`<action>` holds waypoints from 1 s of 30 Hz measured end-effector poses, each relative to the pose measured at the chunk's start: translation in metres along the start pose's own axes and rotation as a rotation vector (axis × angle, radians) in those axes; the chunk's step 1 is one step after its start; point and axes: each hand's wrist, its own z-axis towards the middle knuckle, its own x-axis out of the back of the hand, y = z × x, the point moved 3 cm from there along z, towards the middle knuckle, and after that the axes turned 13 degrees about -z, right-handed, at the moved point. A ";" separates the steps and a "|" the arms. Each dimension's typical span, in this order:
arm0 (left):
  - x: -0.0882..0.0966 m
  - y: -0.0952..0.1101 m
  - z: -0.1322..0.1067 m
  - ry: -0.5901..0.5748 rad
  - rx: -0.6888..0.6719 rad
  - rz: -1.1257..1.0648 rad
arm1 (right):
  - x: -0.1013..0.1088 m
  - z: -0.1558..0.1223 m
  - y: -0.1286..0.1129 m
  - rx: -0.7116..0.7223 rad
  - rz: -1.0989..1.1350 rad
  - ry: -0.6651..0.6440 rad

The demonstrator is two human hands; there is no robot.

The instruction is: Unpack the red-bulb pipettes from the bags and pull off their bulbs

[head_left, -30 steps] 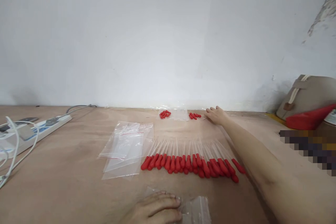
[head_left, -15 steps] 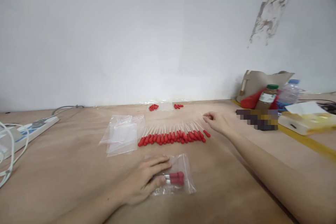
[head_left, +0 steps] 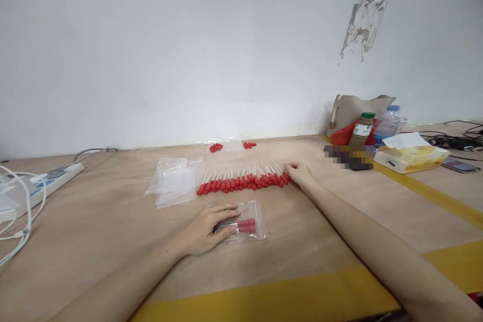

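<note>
Droppers [head_left: 242,181] front to back, tips away — left grip [head_left: 207,231] spread on bag [head_left: 259,221], right grip [head_left: 302,176] closure unclear

To me it seems a simple workshop: beyond my left fingers [head_left: 225,208] lie many droppers [head_left: 242,181] in a row, and bags [head_left: 175,181], on a wide table [head_left: 113,211]. Farther stands a chipped wall [head_left: 188,50]; right of my right fingers [head_left: 292,166] there are bottles [head_left: 362,130] and tissues [head_left: 415,156].

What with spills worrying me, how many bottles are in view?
2: green-capped bottle before the bag; blue-capped bottle behind the tissue pack. Others may be hidden.
</note>
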 end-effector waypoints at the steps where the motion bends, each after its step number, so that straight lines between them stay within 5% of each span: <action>1: 0.000 0.000 0.000 0.000 0.000 0.002 | 0.000 0.000 0.003 -0.003 0.008 -0.013; 12: 0.000 -0.001 0.000 -0.008 0.015 0.007 | -0.014 0.002 0.015 0.027 0.182 -0.193; 20: 0.002 -0.001 -0.001 -0.039 0.030 0.008 | -0.006 -0.006 0.016 -0.017 0.273 -0.086; 25: 0.003 0.000 -0.002 -0.107 0.056 0.054 | 0.017 -0.023 -0.006 0.020 0.336 -0.002; 27: 0.003 0.001 -0.003 -0.116 0.050 0.070 | 0.025 -0.038 -0.022 0.128 0.352 -0.102; 30: 0.000 0.001 -0.003 -0.092 0.070 0.094 | 0.018 -0.073 -0.050 0.491 0.198 -0.619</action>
